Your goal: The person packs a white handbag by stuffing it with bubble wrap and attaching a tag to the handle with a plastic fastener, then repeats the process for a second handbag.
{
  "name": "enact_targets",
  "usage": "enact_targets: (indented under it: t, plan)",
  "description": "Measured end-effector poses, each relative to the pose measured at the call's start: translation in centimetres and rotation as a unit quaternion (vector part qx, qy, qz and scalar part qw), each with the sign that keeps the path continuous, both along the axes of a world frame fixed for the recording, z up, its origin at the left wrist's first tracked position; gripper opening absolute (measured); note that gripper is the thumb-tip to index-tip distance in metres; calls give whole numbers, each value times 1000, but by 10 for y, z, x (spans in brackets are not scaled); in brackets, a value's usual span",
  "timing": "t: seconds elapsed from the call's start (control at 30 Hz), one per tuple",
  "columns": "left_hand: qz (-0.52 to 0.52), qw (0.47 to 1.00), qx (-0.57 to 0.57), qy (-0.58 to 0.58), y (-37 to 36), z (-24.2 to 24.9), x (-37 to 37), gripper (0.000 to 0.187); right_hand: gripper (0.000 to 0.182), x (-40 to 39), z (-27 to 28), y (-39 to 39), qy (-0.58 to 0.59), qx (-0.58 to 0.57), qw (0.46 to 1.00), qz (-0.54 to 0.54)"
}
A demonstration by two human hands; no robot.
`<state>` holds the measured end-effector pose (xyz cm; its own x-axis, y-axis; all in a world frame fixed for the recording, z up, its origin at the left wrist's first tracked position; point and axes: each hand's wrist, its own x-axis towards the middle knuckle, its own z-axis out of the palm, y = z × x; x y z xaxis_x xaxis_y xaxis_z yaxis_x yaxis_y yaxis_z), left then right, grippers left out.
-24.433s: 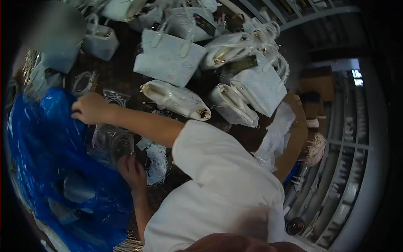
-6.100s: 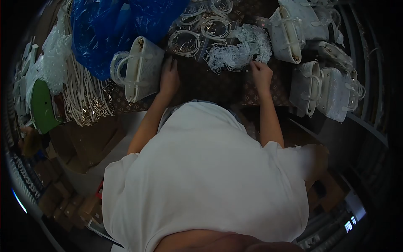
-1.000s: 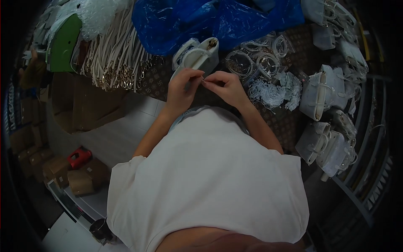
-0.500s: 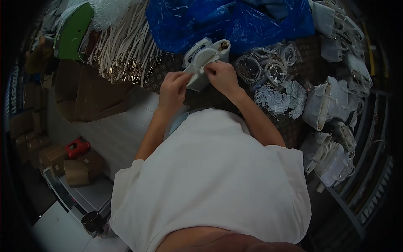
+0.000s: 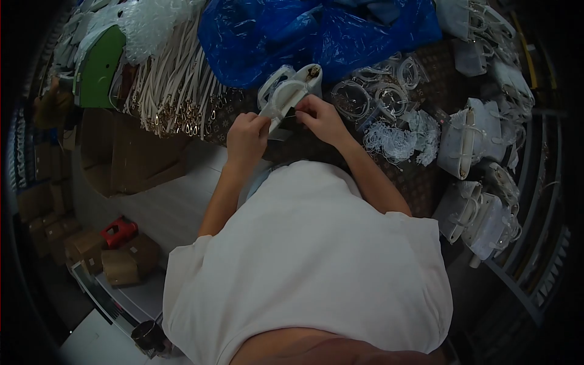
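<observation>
A small white handbag (image 5: pixel 286 96) with looped handles stands tilted at the table's front edge, gold-coloured hardware showing at its upper right end. My left hand (image 5: pixel 247 137) is closed, its thumb and fingers pinching the bag's lower left end. Just right of the bag's front, my right hand (image 5: pixel 320 120) is closed in a pinch. A thin pale line shows by its fingertips, too fine to name. Between the two hands a dark gap shows under the bag's edge.
Beyond the bag lies blue plastic sheeting (image 5: pixel 261 45). White straps with metal clasps (image 5: pixel 173 91) are heaped left. Coiled clear-wrapped handles (image 5: pixel 353 100) and white cords (image 5: pixel 389 141) lie right, then more white bags (image 5: pixel 471 139). A cardboard box (image 5: pixel 131 152) stands lower left.
My right hand has drawn slightly away from the bag, its fingers still pinched. The bag has turned a little, with a dark gap now visible by its edge. The whole view has shifted slightly.
</observation>
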<state>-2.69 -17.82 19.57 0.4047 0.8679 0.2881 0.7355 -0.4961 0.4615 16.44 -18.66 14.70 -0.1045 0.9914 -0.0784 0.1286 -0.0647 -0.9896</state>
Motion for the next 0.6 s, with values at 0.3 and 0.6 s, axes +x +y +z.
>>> enact_targets:
  t: [0.3, 0.6]
  plan:
    - [60, 939, -336, -52, -48, -29, -2, 4, 18, 6, -32, -29, -192, -40, 980, -8]
    - [128, 570, -637, -502, -41, -30, -4, 6, 17, 5, -7, -48, 176, -212, 960, 41]
